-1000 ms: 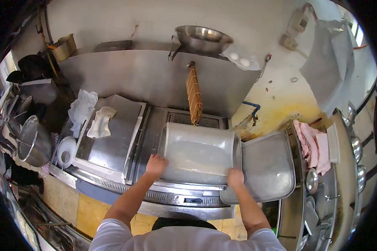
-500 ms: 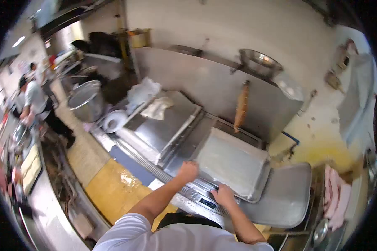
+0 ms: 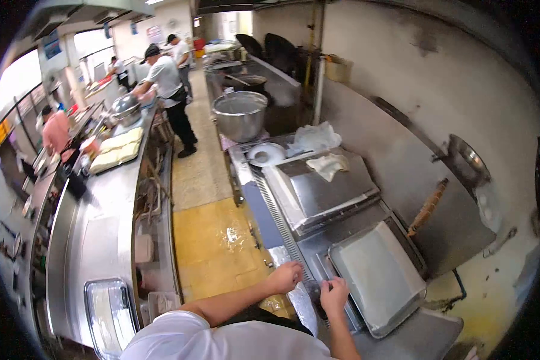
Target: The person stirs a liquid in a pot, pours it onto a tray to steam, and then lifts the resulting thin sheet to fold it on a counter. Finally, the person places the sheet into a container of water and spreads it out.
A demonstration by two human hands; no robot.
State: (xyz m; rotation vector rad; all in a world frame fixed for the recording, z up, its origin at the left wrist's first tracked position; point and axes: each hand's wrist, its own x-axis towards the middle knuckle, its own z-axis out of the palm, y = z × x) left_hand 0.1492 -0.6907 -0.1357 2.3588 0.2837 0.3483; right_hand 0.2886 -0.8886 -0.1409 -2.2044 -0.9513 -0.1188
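Note:
My left hand is closed, its fingers curled above the foil-covered front edge of the steel counter. A short gap to the right, my right hand is also closed, thumb and fingers drawn together beside the near side of a large shallow tray. Whether either hand holds something small cannot be made out. The tray has a pale, smooth sheet or layer across its bottom. A second metal tray lies partly under it, nearer to me.
A steel cover with a white cloth on it is beyond the tray. Further back stand a white bowl and a big metal pot. A rolling pin leans by the wall. Another person works across the aisle.
The view has swung left, bringing the aisle and opposite counter into sight. My hands have come away from the counter by the tray's near edge and closer together.

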